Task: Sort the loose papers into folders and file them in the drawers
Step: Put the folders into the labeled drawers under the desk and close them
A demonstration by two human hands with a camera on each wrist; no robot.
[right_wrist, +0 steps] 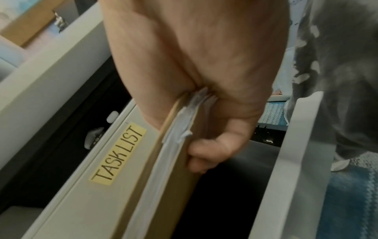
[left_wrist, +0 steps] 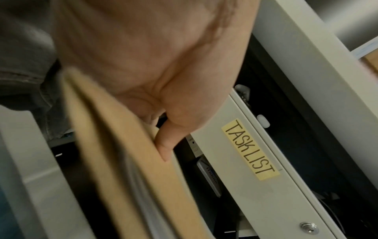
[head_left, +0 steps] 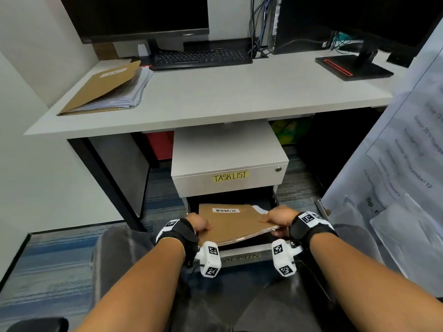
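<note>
While your left hand [head_left: 200, 225] and right hand [head_left: 279, 220] each pinch a side edge of the ADMIN folder [head_left: 233, 221], it hangs over the open ADMIN drawer [head_left: 239, 256], long axis from 9 to 3 o'clock, far edge tipped down toward 12.

My head camera looks forward and down from above my lap, taking in the white tabletop [head_left: 215, 92] and, below its front edge, the white metal drawer front with the yellow TASK LIST label [head_left: 230, 176]. My left wrist camera sits very close under my left hand [left_wrist: 143, 64], tilted, facing that same label [left_wrist: 250, 149] from its left. My right wrist camera is equally close behind my right hand [right_wrist: 194, 56], facing the label [right_wrist: 118, 151] from its right. All three views share that drawer front.
</note>
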